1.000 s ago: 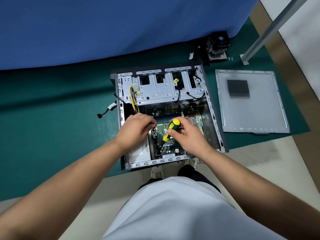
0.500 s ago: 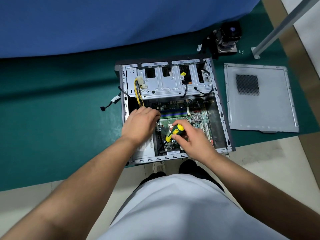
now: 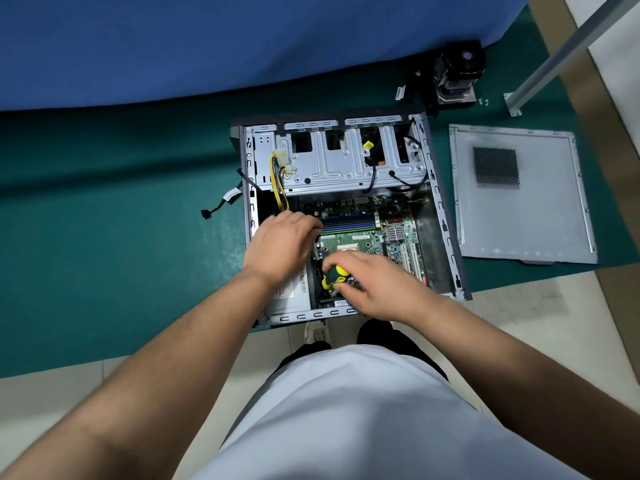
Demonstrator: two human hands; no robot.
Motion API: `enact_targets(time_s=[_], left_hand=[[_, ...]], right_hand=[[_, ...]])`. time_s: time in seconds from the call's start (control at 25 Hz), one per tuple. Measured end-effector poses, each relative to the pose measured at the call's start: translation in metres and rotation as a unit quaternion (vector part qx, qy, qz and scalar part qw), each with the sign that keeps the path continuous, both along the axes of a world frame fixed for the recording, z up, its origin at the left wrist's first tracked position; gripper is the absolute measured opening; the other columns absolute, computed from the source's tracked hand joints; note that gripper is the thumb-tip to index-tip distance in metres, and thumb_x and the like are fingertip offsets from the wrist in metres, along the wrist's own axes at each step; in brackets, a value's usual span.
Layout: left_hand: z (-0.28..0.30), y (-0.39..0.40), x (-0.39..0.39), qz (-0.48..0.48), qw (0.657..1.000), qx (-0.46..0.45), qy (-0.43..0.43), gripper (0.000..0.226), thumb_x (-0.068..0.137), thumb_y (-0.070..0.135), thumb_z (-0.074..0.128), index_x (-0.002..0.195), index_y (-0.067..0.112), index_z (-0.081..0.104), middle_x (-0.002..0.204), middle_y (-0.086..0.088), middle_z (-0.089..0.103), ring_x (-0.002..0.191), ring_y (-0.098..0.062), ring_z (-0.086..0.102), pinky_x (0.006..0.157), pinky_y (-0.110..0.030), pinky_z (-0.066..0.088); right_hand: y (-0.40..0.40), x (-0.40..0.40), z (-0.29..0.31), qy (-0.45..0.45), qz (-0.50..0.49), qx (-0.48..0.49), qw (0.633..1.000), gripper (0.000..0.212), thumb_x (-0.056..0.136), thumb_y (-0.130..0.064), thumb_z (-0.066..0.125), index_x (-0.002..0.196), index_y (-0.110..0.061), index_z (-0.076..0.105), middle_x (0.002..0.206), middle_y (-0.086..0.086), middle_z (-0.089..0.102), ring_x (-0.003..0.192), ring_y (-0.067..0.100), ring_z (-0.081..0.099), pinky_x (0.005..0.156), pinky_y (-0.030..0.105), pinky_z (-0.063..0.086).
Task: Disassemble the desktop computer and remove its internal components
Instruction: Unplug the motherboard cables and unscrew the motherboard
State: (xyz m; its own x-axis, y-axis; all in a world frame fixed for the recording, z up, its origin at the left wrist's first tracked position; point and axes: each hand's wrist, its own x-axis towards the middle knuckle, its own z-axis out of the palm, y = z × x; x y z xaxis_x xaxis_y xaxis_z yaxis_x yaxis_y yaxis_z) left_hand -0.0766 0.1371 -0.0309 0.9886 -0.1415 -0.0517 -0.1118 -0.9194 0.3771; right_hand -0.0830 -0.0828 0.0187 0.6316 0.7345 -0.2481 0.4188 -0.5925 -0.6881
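Gripping the stubby screwdriver with the yellow-and-green handle (image 3: 333, 277), your right hand (image 3: 377, 285) curls its fingers and thumb round the handle over the near part of the green motherboard (image 3: 360, 237). The screwdriver's tip is hidden under your hand, so what it touches cannot be told. Your left hand (image 3: 280, 245) reaches down into the open grey metal desktop computer case (image 3: 445, 233), its fingers bent downward at the left edge of the motherboard, beside the silver power supply box (image 3: 291, 296). Those fingertips are hidden, so you cannot tell whether they hold anything.

The case lies on its side on the dark green mat (image 3: 121, 254), open side up, near the mat's front edge. Inside it, the silver perforated drive cage (image 3: 339, 164) fills the far half, with a yellow-and-black cable bundle (image 3: 278, 181) hanging down its left side toward your left hand. Blue memory slots (image 3: 349, 223) run across the motherboard just beyond your left hand's knuckles.

To the right of the case, apart from it, the flat grey side panel with a square mesh vent (image 3: 519, 202) lies on the mat. Beyond the case's far right corner sits a black cooler fan on a metal heatsink (image 3: 457, 77), with a few small screws (image 3: 483, 102) just to its right. A thin black cable with a connector (image 3: 221, 202) trails out on the mat left of the case.
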Motion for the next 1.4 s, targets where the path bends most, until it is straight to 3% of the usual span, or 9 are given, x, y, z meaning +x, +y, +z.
enact_targets(time_s=[0.12,0.28,0.36,0.52,0.68,0.84,0.96,1.32,1.4], left_hand=[[0.000,0.000,-0.001,-0.009,1.000,-0.022,0.009,0.027,0.105,0.038,0.049,0.118,0.026,0.070,0.111,0.006,0.072,0.105,-0.020,0.062,0.091,-0.040,0.048],[0.001,0.007,-0.007,-0.006,0.997,-0.068,-0.029,0.024,0.103,0.035,0.053,0.121,0.028,0.068,0.119,0.009,0.069,0.119,-0.018,0.058,0.105,-0.039,0.040],[-0.002,0.015,-0.017,0.017,0.996,-0.021,-0.080,0.026,0.103,0.038,0.050,0.121,0.030,0.067,0.127,0.010,0.066,0.130,-0.016,0.052,0.112,-0.037,0.031],[-0.010,0.019,-0.034,0.054,0.993,0.035,-0.101,0.037,0.105,0.041,0.042,0.130,0.026,0.063,0.141,0.006,0.060,0.145,-0.018,0.040,0.123,-0.039,0.020],[-0.012,0.018,-0.031,0.061,0.991,0.057,-0.109,0.041,0.105,0.044,0.036,0.129,0.026,0.064,0.141,0.006,0.059,0.142,-0.019,0.042,0.121,-0.039,0.020],[-0.014,0.019,-0.030,0.058,0.989,0.072,-0.116,0.041,0.106,0.043,0.034,0.127,0.027,0.065,0.142,0.006,0.058,0.142,-0.019,0.042,0.121,-0.041,0.022],[-0.014,0.019,-0.030,0.056,0.989,0.072,-0.120,0.040,0.106,0.043,0.036,0.130,0.027,0.063,0.147,0.005,0.055,0.143,-0.020,0.040,0.120,-0.041,0.023],[-0.014,0.019,-0.029,0.065,0.987,0.070,-0.132,0.039,0.105,0.043,0.038,0.128,0.026,0.064,0.149,0.005,0.053,0.142,-0.019,0.042,0.119,-0.041,0.024],[-0.015,0.019,-0.029,0.065,0.987,0.073,-0.127,0.039,0.105,0.043,0.038,0.128,0.026,0.064,0.150,0.006,0.052,0.142,-0.019,0.041,0.120,-0.041,0.023]], right_hand=[[0.011,0.009,0.015,0.005,0.068,-0.069,0.995,0.038,0.086,-0.015,0.059,0.120,-0.031,0.057,0.100,-0.015,0.052,0.071,-0.013,0.049,0.067,0.027,0.032],[0.024,0.010,0.020,-0.199,0.068,-0.208,0.955,0.043,0.100,-0.064,0.031,0.123,-0.033,0.049,0.100,0.002,0.065,0.085,0.028,0.066,0.065,0.037,0.043],[0.027,0.011,0.019,-0.270,0.082,-0.214,0.935,0.048,0.103,-0.062,0.019,0.113,-0.028,0.050,0.086,0.001,0.064,0.077,0.030,0.066,0.059,0.034,0.042],[0.024,0.014,0.020,-0.241,0.145,-0.155,0.947,0.041,0.090,-0.046,0.033,0.115,-0.018,0.049,0.103,0.005,0.065,0.090,0.028,0.061,0.077,0.042,0.052],[0.022,0.015,0.019,-0.272,0.104,-0.172,0.941,0.041,0.101,-0.057,0.022,0.107,-0.020,0.039,0.072,-0.003,0.047,0.068,0.028,0.062,0.051,0.032,0.037],[0.023,0.016,0.023,-0.239,0.162,-0.159,0.944,0.037,0.091,-0.049,0.037,0.111,-0.019,0.044,0.097,0.005,0.057,0.087,0.026,0.057,0.072,0.040,0.049],[0.026,0.017,0.022,-0.255,0.116,-0.184,0.942,0.038,0.101,-0.055,0.028,0.108,-0.020,0.041,0.081,0.001,0.056,0.075,0.029,0.062,0.058,0.036,0.042],[0.028,0.019,0.022,-0.243,0.166,-0.202,0.934,0.046,0.089,-0.049,0.039,0.128,-0.024,0.043,0.108,0.004,0.062,0.097,0.028,0.061,0.077,0.042,0.051],[0.028,0.018,0.023,-0.254,0.141,-0.210,0.934,0.047,0.097,-0.058,0.029,0.130,-0.027,0.043,0.097,0.002,0.067,0.084,0.027,0.065,0.067,0.038,0.051]])
